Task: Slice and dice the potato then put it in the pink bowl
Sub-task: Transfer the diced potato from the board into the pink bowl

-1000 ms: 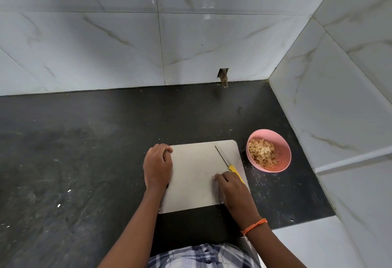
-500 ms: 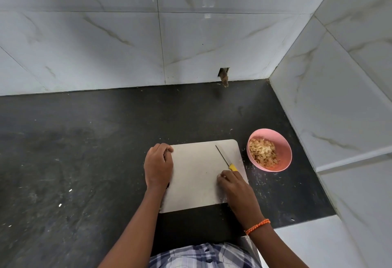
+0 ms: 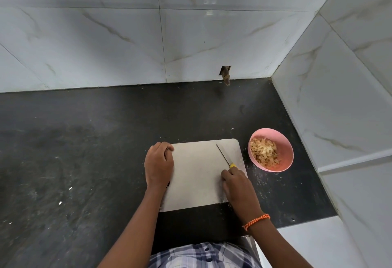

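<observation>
- I see a flat, pale grey cutting board [image 3: 197,174] with rounded corners, matte and faintly scuffed, lying at the front edge of a dark, mottled stone counter [image 3: 84,151].
- The diced potato [image 3: 264,153] — small, pale yellow-tan, irregular cubes — sits heaped in the pink bowl [image 3: 285,151], a round, smooth bowl just beside the board's right edge, toward the counter's right edge.
- A knife [image 3: 225,156] with a thin, narrow metal blade and a yellow handle lies on the right part of the board, its tip pointing to the board's far edge.
- My left hand [image 3: 159,163] is curled over the board's left edge, fingers bent around the far-left corner, gripping the board.
- My right hand [image 3: 237,185] covers the knife's handle near the board's right edge; the fingers look curled on the handle, only a short yellow stub showing.
- A braided orange band [image 3: 256,221] circles the right wrist.
- Glossy white marble-veined tiles [image 3: 233,40] line the walls — pale crumbs speckle the counter near the bowl.
</observation>
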`<state>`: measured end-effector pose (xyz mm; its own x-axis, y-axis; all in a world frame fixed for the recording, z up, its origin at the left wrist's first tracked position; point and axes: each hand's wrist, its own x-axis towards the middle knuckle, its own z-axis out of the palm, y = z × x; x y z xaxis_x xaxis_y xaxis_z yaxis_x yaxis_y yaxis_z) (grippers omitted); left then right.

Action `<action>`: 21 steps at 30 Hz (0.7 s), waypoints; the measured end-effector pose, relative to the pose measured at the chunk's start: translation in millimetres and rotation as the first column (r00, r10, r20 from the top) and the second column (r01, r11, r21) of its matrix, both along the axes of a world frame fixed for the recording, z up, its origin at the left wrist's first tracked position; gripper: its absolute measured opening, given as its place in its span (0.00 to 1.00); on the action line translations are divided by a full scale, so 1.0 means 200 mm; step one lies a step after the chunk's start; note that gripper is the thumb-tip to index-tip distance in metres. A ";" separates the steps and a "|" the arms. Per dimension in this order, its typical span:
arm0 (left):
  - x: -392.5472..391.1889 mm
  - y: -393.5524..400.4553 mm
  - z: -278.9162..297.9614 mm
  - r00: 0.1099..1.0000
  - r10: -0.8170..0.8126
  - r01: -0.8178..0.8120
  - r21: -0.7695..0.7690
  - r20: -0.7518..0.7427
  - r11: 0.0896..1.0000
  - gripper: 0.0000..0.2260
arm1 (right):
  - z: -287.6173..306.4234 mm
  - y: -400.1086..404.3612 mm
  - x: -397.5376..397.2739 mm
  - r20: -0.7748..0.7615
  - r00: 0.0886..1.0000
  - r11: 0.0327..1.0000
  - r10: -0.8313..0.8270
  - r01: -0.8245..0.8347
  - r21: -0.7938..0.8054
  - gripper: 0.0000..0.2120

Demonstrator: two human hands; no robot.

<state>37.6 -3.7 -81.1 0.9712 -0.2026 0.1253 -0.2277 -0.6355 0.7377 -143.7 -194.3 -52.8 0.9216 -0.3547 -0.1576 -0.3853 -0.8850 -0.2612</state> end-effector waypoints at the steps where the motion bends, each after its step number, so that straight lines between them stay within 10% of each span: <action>1: 0.00 0.00 0.00 1.000 0.000 0.000 0.001 0.001 1.000 0.12 | 0.00 0.00 0.01 0.001 1.000 1.000 -0.001 0.001 0.010 0.06; 11: 0.00 0.00 -0.01 1.000 -0.005 0.005 0.001 -0.001 1.000 0.12 | 0.08 -0.03 0.02 0.191 0.979 0.990 -0.075 0.050 0.134 0.06; 16: 0.00 0.00 -0.01 1.000 0.001 -0.001 0.011 -0.003 1.000 0.12 | 0.22 -0.19 0.01 0.552 0.717 0.891 -0.426 0.438 0.120 0.08; 21: 0.00 0.00 0.00 1.000 -0.004 0.004 0.013 -0.006 1.000 0.12 | 0.23 -0.31 0.00 0.577 0.597 0.796 -0.557 0.581 0.167 0.08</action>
<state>37.9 -3.9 -81.7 0.9712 -0.2079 0.1164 -0.2254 -0.6442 0.7309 -144.3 -256.0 -6.3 0.4313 -0.8329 0.3466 -0.5999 -0.5518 -0.5794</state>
